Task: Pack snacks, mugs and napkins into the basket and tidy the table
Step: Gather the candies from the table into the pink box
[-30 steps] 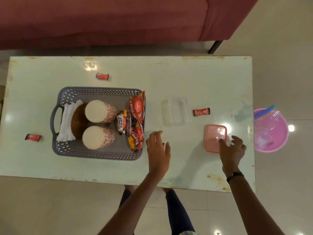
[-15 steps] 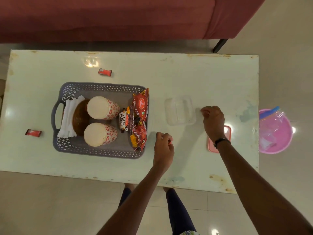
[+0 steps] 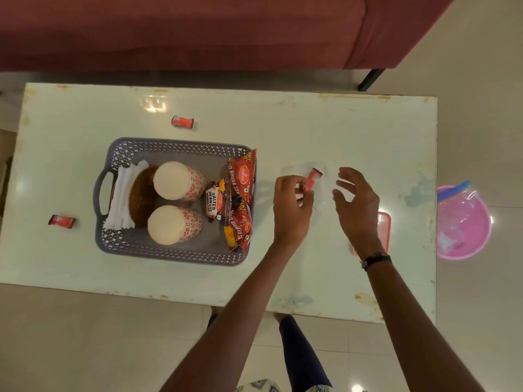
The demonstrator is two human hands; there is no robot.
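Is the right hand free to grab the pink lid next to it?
Probably yes. The right hand is open and empty, and the pink lid lies flat on the table partly under it, nothing on top.

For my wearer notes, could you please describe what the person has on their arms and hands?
Both forearms are bare, with no sleeves in view. The right wrist carries a dark band, like a watch or bracelet with a small pale piece at one side. The left hand and right hand wear no gloves; I see no rings.
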